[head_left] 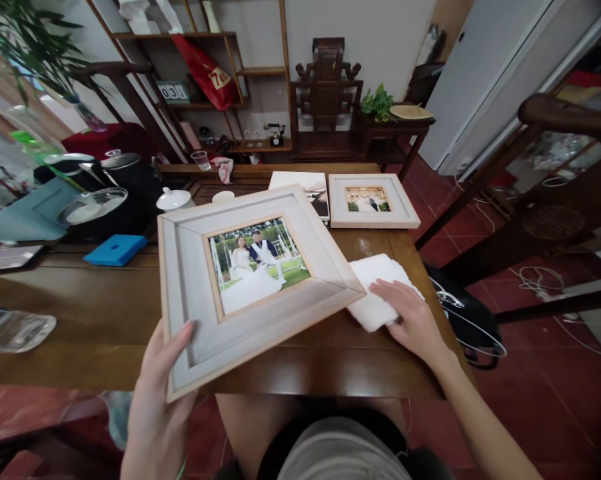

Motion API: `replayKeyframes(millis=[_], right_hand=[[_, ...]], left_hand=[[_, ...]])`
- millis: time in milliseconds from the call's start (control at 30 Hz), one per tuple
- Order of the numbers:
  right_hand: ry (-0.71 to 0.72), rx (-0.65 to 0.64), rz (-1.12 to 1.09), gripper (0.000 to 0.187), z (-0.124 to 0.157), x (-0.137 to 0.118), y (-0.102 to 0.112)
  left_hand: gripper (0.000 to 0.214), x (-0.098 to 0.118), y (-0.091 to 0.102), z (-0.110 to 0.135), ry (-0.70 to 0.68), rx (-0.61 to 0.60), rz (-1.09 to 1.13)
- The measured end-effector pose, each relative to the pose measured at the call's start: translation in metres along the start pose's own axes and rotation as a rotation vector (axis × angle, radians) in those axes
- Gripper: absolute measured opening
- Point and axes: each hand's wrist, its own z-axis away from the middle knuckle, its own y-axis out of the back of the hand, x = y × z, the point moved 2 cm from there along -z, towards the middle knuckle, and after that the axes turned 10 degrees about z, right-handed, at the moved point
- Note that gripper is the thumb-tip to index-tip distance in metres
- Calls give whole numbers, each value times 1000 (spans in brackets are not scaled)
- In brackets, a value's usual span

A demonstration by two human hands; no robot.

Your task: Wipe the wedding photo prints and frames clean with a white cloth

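My left hand (158,393) grips the near left corner of a large pale wooden photo frame (190,267) with a wedding picture, holding it tilted above the dark wooden table (90,320). My right hand (413,320) rests flat, fingers stretched out, on a folded white cloth (375,273) lying on the table just right of the frame. A second, smaller white frame (373,200) lies flat farther back, and a third frame or photo (300,181) sits beside it, partly hidden by the held frame.
On the left stand black pots with lids (105,200), a blue box (115,250), a white lidded cup (174,199) and clear plastic packaging (13,330). Shelves (220,73) and a carved chair (328,93) stand behind. A dark bag with cables (468,320) lies on the red floor at right.
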Motion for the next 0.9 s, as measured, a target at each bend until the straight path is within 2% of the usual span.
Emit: replayKeyframes(millis=[33,100,167,200,233,300,367,433,500,633,700,767,900], right_hand=[[-115,114,-43,56,1,6,3],[-424,442,-145,47,5,19,15],[-698,747,-310,52,12,34,26],[-771,821,-423,56,14,40,31],[-805,824,-540,58,16,46,34],[-799,693,-713,60,16,56,39],[-788,549,-772,65,18,62,41],[-821,488,-812,71,20,66,40],[-883,512,-893,71,22,66,36],[-995,738,-1114,49,23,59,29],[-1031,814,-1197,45,22,53,27],[-1052,816,-1220,44,19,48,26],[-1037,701,-1132,54,14,42,23]], left_hand=[[31,-2,2,2,16,5,-14],[38,-8,4,5,54,7,-37],[49,-18,1,10,102,2,-57],[53,-23,-3,12,128,-9,-67],[55,-29,-8,15,154,-30,-75],[54,-42,-20,19,199,-91,-79],[51,-54,-32,23,254,-164,-77],[51,-65,-41,26,315,-214,-76],[51,-74,-46,27,361,-246,-69],[51,-86,-50,23,382,-318,-62],[51,-89,-51,20,381,-348,-59],[51,-92,-52,17,379,-361,-55],[52,-99,-48,11,349,-390,-83]])
